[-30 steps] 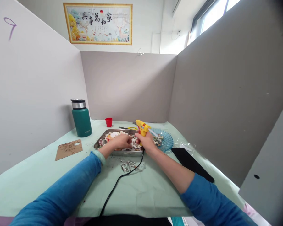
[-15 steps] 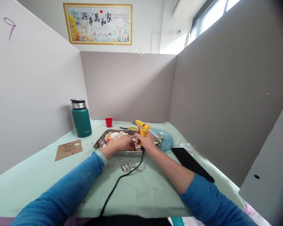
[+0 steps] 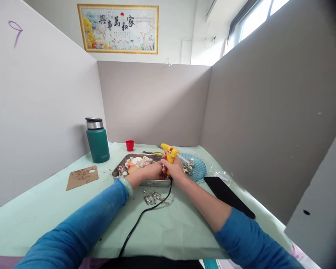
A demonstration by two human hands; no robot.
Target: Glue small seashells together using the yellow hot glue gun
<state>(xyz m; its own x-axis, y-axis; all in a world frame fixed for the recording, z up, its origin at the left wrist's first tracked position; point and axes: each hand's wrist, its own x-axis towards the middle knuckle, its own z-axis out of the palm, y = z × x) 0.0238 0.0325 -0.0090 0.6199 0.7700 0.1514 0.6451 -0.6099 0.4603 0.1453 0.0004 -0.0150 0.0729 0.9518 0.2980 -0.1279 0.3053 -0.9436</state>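
Observation:
A yellow hot glue gun (image 3: pixel 170 151) is gripped in my right hand (image 3: pixel 174 167), its nozzle out of sight on the far side and a glue stick jutting from its rear. My left hand (image 3: pixel 154 171) is closed over the right part of the metal tray (image 3: pixel 119 162), close against my right hand. What its fingertips pinch, if anything, is too small to make out. Pale shells (image 3: pixel 136 162) fill the tray. The gun's black cord (image 3: pixel 145 210) runs down across the table. Metal pins (image 3: pixel 154 198), apparently safety pins, lie in a small heap before the tray.
On the left stand a green bottle (image 3: pixel 98 145) and a brown card (image 3: pixel 81 178). Behind the tray are a red cup (image 3: pixel 129 146) and yellow-handled pliers (image 3: pixel 156 152). A blue dish (image 3: pixel 200 170) with small pieces and a black flat strip (image 3: pixel 228 196) lie right. Grey partitions (image 3: pixel 154 104) enclose the table.
My left hand has moved right across the tray, from over the shells to beside my right hand. The glue gun stays nearly in place. The whole view has shifted slightly.

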